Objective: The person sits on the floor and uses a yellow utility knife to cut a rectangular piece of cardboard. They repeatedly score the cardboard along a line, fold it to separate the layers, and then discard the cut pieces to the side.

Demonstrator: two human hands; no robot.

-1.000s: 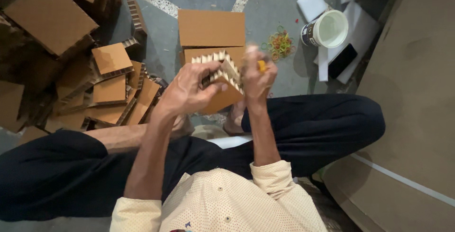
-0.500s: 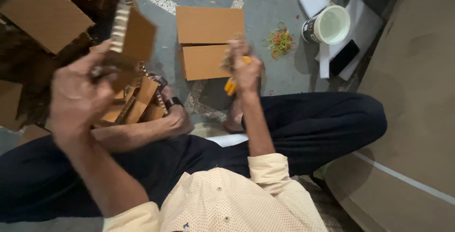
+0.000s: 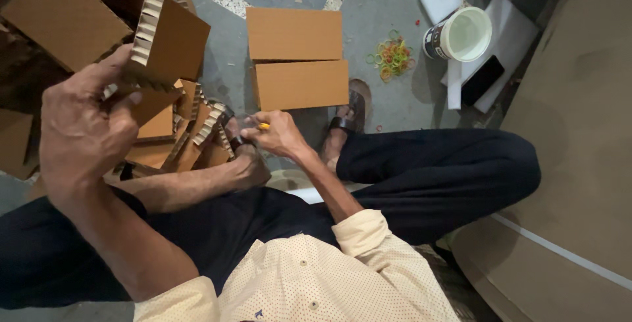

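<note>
The left hand grips a brown honeycomb-edged cardboard block raised above the heap of similar cardboard pieces, freeing its edges for handling, while the right hand, lower, pinches a yellow rubber band, seemingly ready for wrapping.

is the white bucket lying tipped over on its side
No, the white bucket stands upright on the floor, its open mouth facing up, beside the rubber bands.

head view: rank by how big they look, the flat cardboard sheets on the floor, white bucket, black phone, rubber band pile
1. flat cardboard sheets, clearly the largest.
2. white bucket.
3. rubber band pile and black phone: these look about alike in spread, so I would not rank one over the other.
</note>
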